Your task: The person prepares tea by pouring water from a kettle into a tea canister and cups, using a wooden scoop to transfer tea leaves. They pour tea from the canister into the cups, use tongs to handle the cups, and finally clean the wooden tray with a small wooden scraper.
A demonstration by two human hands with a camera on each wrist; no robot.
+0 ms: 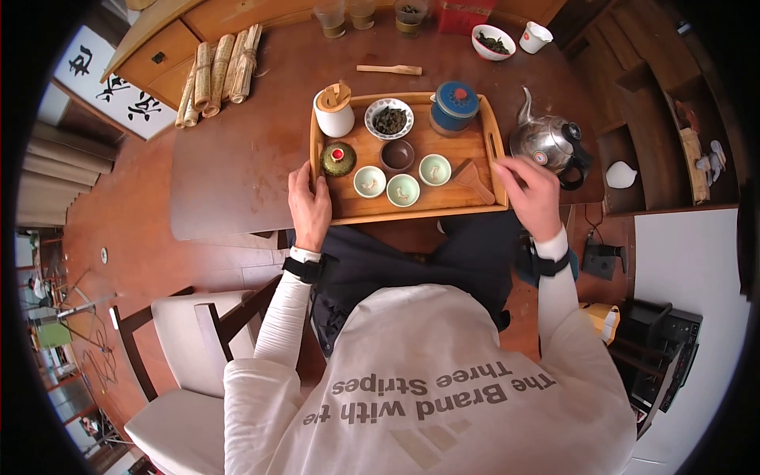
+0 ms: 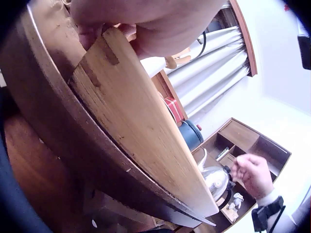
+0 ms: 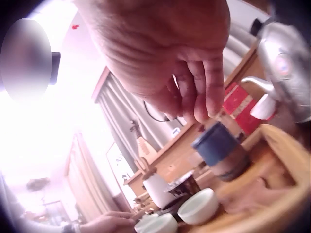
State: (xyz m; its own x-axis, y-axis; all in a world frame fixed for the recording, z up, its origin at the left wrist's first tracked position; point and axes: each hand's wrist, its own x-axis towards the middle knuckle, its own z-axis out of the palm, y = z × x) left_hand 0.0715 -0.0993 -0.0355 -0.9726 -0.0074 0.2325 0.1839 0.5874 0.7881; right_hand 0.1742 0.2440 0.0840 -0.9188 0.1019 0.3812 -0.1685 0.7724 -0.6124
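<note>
The left hand [image 1: 310, 207] grips the left end of the wooden tray [image 1: 419, 214]; in the left wrist view its fingers curl over the tray's corner [image 2: 109, 46]. Just off the tray's right end, the right hand [image 1: 532, 194] hangs with loosely bent fingers, holding nothing; the right wrist view shows it [image 3: 165, 58] raised above the tray. On the tray stand a white canister [image 1: 334, 120], a bowl of leaves [image 1: 389, 120], a blue pot [image 1: 454, 109], a dark cup [image 1: 397, 156], several pale green cups [image 1: 403, 191], a green lidded pot [image 1: 338, 159] and a brown scoop [image 1: 473, 184].
A steel kettle [image 1: 546, 141] stands right of the tray. Behind lie a wooden scoop [image 1: 389, 70] and bamboo scrolls [image 1: 223, 71], with glasses [image 1: 330, 17], a leaf bowl [image 1: 492, 43] and a white cup [image 1: 536, 37]. A chair [image 1: 186, 340] stands lower left.
</note>
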